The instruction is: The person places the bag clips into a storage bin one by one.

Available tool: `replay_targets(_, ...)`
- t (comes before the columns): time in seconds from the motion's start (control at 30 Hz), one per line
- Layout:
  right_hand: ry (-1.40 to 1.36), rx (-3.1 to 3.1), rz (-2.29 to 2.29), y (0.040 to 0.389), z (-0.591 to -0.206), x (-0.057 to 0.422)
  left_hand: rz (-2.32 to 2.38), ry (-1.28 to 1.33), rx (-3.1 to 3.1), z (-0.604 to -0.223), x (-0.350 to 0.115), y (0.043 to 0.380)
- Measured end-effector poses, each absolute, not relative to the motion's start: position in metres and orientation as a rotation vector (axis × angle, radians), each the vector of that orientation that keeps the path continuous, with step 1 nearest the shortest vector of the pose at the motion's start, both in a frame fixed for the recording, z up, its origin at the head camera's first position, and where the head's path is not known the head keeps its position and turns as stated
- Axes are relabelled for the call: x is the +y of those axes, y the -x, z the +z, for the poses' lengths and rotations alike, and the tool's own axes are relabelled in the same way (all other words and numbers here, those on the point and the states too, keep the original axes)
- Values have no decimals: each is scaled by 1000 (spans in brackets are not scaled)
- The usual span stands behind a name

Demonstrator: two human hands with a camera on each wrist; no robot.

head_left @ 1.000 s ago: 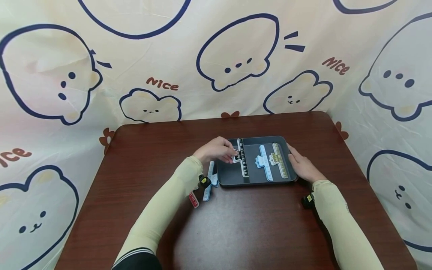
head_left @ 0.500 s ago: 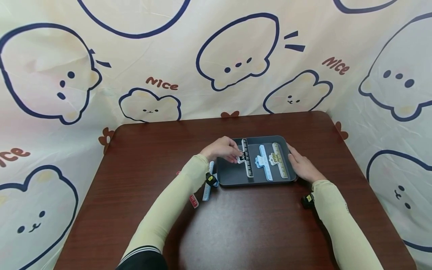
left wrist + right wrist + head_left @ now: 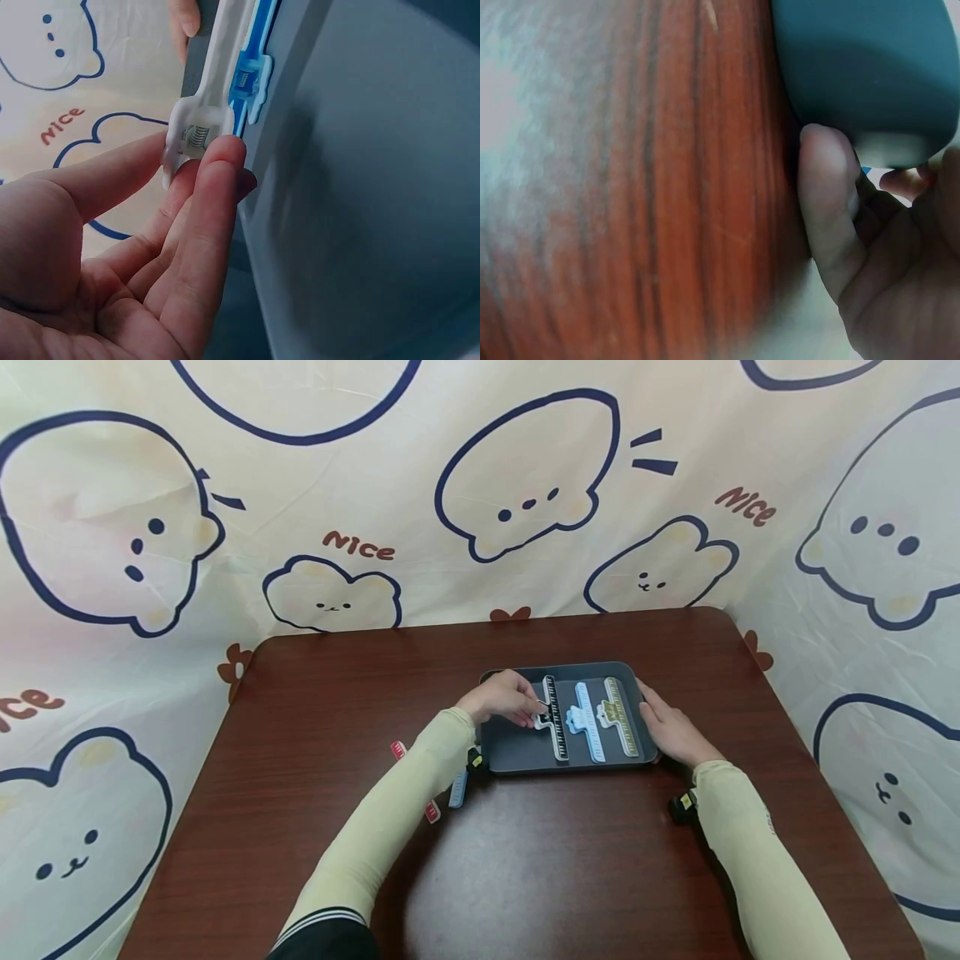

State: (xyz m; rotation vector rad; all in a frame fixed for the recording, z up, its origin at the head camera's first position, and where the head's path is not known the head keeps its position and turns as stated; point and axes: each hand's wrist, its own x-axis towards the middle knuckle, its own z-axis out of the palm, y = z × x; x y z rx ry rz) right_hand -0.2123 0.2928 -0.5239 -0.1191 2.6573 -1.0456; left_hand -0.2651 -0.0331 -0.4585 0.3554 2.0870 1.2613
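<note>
My left hand [image 3: 508, 697] pinches a black-and-white spring clip [image 3: 556, 731] with ruler-like marks, over the left half of a dark grey tray [image 3: 510, 753]. In the left wrist view, thumb and fingertips hold the clip's white grip end [image 3: 201, 120], where a coiled spring shows. To its right in the tray lie a light blue clip [image 3: 586, 723] and a yellowish clip [image 3: 622, 720], roughly parallel. Against the tray's right end rests my right hand [image 3: 678, 732], fingers fairly straight along the side. The right wrist view shows its thumb [image 3: 826, 169] touching the tray's wall [image 3: 862, 82].
Left of the tray, partly hidden under my left forearm, are a blue clip [image 3: 457, 790] and something red, probably a clip [image 3: 432, 812]. The brown wooden table [image 3: 555, 860] meets a patterned cloth [image 3: 450, 585] at the back and sides.
My left hand has moved a little to the right and nearer me with the black-and-white clip, toward the light blue one. The right hand and the tray stay about where they were.
</note>
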Motion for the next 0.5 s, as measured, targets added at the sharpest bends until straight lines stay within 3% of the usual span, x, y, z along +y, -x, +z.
replay_targets(0.5,124,2682,-1036,212,-524,292,1189,-301,2152,-464,-18,262)
